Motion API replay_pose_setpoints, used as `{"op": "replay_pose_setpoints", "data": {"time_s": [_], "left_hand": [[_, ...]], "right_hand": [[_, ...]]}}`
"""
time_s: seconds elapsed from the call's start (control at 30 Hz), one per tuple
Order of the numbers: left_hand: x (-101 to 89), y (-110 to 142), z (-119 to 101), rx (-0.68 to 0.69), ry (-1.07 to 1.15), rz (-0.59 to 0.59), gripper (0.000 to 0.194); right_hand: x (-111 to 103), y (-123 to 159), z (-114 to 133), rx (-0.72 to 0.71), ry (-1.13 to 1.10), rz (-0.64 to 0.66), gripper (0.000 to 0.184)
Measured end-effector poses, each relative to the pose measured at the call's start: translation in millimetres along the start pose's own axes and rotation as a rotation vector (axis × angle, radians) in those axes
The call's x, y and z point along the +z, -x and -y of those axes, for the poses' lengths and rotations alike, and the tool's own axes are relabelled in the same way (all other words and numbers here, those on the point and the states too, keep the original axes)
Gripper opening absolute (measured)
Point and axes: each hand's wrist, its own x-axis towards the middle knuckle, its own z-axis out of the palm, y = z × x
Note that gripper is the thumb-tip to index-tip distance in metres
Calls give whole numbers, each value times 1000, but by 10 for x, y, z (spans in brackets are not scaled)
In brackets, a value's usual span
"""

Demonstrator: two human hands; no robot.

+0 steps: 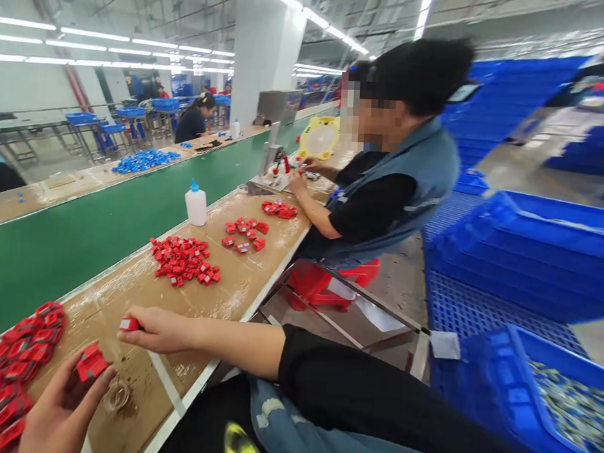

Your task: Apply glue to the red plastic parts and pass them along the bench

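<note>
My left hand (67, 403) grips a red plastic part (92, 362) between thumb and fingers, low at the left. Out over the table, my right hand (160, 328) pinches a small red block with a pale face (129, 324). Under and beside my left hand lies a heap of larger red and grey plastic parts (13, 367). A small round clear dish (118, 397) sits on the brown tabletop just right of my left fingers. Beyond my right hand is a pile of small red blocks (183, 260). The exact kind of these parts cannot be made out.
A white bottle with a blue cap (196, 204) stands by the green conveyor belt (132, 222). Smaller red groups (245, 234) lie farther along. A co-worker (385, 163) sits at a small press (272, 162). Blue crates (540, 390) stand on the floor at right.
</note>
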Motion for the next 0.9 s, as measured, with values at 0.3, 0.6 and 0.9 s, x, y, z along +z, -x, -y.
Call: {"op": "replay_pose_setpoints", "data": {"time_s": [0.3,0.6,0.9], "left_hand": [[-132,279,-364,124,-227,176,58],[-119,423,-461,46,-165,260,36],[-109,490,-390,-21,-127,303,27]], "right_hand": [[-40,-87,364,-383,465,190,60],[41,-115,525,-340,425,432,64],[129,-47,509,-321,44,474,54]]}}
